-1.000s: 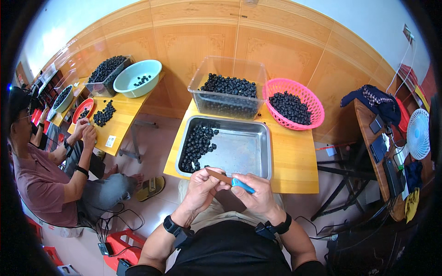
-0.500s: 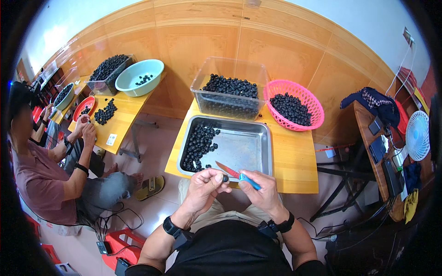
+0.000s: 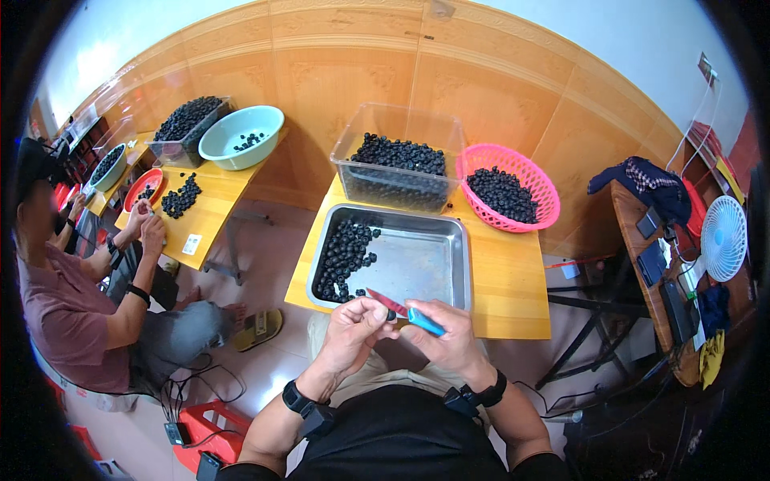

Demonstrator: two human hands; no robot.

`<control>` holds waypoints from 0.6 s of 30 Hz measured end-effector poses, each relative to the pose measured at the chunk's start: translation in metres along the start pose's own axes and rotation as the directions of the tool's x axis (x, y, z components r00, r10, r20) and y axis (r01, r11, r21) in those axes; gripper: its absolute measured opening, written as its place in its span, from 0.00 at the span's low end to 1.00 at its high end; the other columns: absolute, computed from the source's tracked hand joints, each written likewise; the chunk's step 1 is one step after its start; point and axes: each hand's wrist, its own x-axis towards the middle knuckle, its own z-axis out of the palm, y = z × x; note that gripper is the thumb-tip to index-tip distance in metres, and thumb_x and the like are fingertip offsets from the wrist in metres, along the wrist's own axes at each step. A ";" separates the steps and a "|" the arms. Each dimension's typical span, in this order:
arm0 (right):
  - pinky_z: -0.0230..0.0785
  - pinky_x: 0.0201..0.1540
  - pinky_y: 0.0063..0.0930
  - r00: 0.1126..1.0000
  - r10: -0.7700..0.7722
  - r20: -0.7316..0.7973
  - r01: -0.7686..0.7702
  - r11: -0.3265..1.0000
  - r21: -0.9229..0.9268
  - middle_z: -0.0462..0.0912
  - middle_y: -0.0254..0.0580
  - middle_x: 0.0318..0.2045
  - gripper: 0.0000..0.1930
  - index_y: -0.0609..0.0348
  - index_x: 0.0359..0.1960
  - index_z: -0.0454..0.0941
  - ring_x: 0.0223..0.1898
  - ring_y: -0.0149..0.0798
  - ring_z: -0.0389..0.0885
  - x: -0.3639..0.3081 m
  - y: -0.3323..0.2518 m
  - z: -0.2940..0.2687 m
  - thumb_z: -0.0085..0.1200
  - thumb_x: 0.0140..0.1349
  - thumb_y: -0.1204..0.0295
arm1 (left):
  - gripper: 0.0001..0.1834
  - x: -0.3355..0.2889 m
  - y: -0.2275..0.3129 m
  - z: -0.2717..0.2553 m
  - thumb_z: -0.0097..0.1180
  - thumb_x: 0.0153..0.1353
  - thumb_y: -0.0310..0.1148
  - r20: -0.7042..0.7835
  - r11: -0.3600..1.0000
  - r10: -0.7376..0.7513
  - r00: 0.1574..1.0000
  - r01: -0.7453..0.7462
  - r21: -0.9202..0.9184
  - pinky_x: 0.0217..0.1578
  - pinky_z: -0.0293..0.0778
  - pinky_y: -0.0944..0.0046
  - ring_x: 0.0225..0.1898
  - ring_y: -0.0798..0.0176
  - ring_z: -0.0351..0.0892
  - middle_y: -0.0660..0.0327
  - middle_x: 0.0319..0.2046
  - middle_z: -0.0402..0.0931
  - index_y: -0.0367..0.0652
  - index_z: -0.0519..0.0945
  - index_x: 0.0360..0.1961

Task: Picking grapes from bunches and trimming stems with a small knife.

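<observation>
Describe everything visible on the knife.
The knife has a bright blue handle, plastic by its look, and a slim reddish blade tapering to a point. The right hand grips it by the handle. The blade points forward and left, its tip showing against the near side of the metal tray. It lies close by the dark round fruit in the left hand; whether it touches that fruit can't be told.

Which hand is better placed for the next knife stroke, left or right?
Probably the right hand: it grips the blue-handled knife, whose red blade is close to the dark round piece. The left hand pinches that piece, so it seems better suited to holding.
</observation>
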 end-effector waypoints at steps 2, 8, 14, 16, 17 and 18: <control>0.73 0.30 0.29 0.999 -0.027 0.020 0.027 1.000 0.014 0.83 0.46 0.28 0.19 0.65 0.49 0.83 0.27 0.40 0.83 0.002 -0.002 0.004 0.69 0.60 0.68 | 0.07 -0.002 -0.004 -0.001 0.59 0.69 0.29 0.013 1.000 -0.001 1.000 0.001 0.019 0.42 0.84 0.63 0.35 0.67 0.85 0.60 0.36 0.83 0.37 0.80 0.43; 0.73 0.32 0.30 0.995 -0.078 0.057 0.078 0.997 -0.006 0.81 0.44 0.31 0.16 0.62 0.48 0.83 0.30 0.40 0.82 -0.003 0.012 0.012 0.68 0.58 0.75 | 0.07 -0.004 -0.011 -0.011 0.58 0.69 0.26 0.038 0.996 -0.078 0.996 0.076 0.042 0.43 0.84 0.63 0.39 0.63 0.86 0.55 0.37 0.84 0.34 0.80 0.44; 0.75 0.41 0.38 0.973 0.004 -0.232 -0.063 0.967 -0.247 0.84 0.48 0.34 0.13 0.62 0.44 0.83 0.38 0.48 0.85 0.028 0.036 -0.031 0.67 0.57 0.74 | 0.09 0.000 -0.003 -0.006 0.59 0.71 0.32 -0.077 0.938 -0.027 0.997 0.052 0.343 0.40 0.79 0.70 0.32 0.72 0.80 0.60 0.37 0.84 0.37 0.81 0.43; 0.75 0.44 0.39 0.915 -0.034 -0.403 -0.102 0.945 -0.309 0.84 0.51 0.36 0.14 0.63 0.45 0.83 0.40 0.50 0.85 0.057 0.061 -0.057 0.66 0.58 0.73 | 0.08 0.002 -0.002 -0.013 0.61 0.69 0.31 -0.066 0.749 0.102 0.993 -0.033 0.662 0.34 0.76 0.71 0.31 0.73 0.80 0.63 0.34 0.84 0.36 0.82 0.40; 0.75 0.44 0.39 0.877 -0.096 -0.471 -0.101 0.921 -0.376 0.84 0.53 0.36 0.14 0.64 0.45 0.83 0.40 0.51 0.85 0.071 0.077 -0.073 0.66 0.58 0.72 | 0.08 0.004 0.000 -0.014 0.61 0.69 0.31 -0.068 0.746 0.105 0.992 -0.034 0.665 0.34 0.76 0.71 0.31 0.73 0.80 0.63 0.34 0.84 0.36 0.82 0.40; 0.75 0.45 0.39 0.865 -0.078 -0.496 -0.148 0.904 -0.400 0.84 0.54 0.37 0.15 0.66 0.46 0.82 0.40 0.52 0.84 0.087 0.085 -0.087 0.65 0.60 0.70 | 0.08 0.007 0.004 -0.016 0.63 0.67 0.31 -0.077 0.630 0.137 0.988 -0.027 0.776 0.32 0.75 0.70 0.30 0.72 0.79 0.63 0.31 0.83 0.36 0.82 0.38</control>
